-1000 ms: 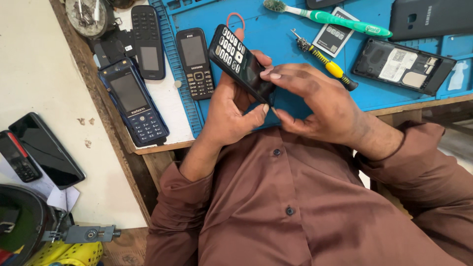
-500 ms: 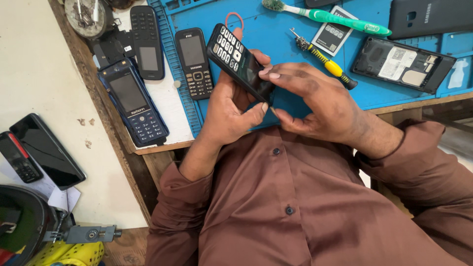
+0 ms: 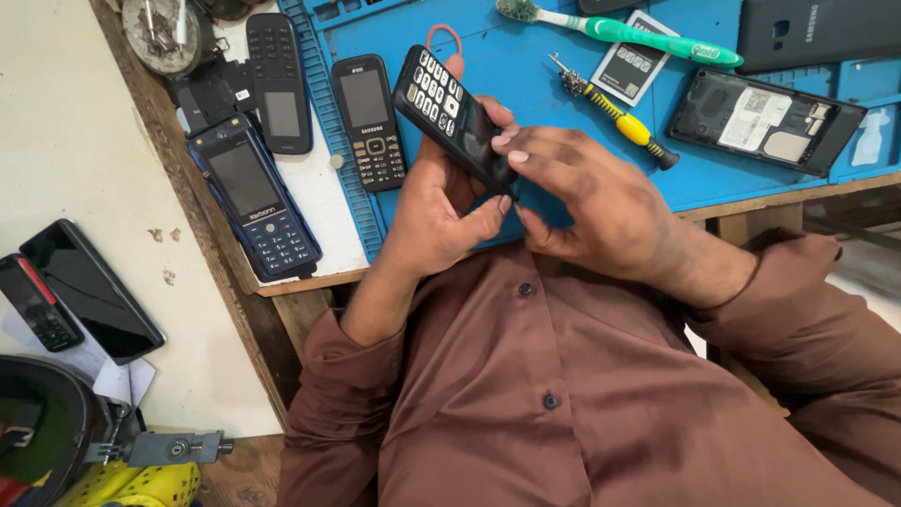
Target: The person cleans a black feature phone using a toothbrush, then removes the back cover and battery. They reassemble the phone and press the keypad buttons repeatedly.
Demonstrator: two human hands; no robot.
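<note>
- Seen from above, a person in a brown buttoned shirt (image 3: 563,394) holds a black keypad phone (image 3: 453,117) in both hands, over the near edge of a blue work mat (image 3: 535,66).
- The left hand (image 3: 436,211) cradles the phone from beneath; its fingers are curled closed around the body and the thumb tip presses at the lower end.
- The right hand (image 3: 591,202) comes in from the other side, fingers closed over the phone's lower end, fingertips touching the edge just beside the left thumb (both hands grip the same phone).
- The phone is tilted, keypad facing up, its upper end pointing away from the fingers toward a small orange ring (image 3: 444,38) on the mat.
- Just beyond the left fingers, a black bar phone (image 3: 368,120) lies flat at the mat's edge.
- Farther out past the left hand lie a dark blue keypad phone (image 3: 253,197) and a black phone turned upside down (image 3: 279,80).
- Beyond the right knuckles lies a yellow-handled screwdriver (image 3: 619,117), then a green toothbrush (image 3: 638,36) and a phone battery (image 3: 631,70).
- Well apart to the right of the fingers, an opened smartphone (image 3: 765,117) shows its insides.
</note>
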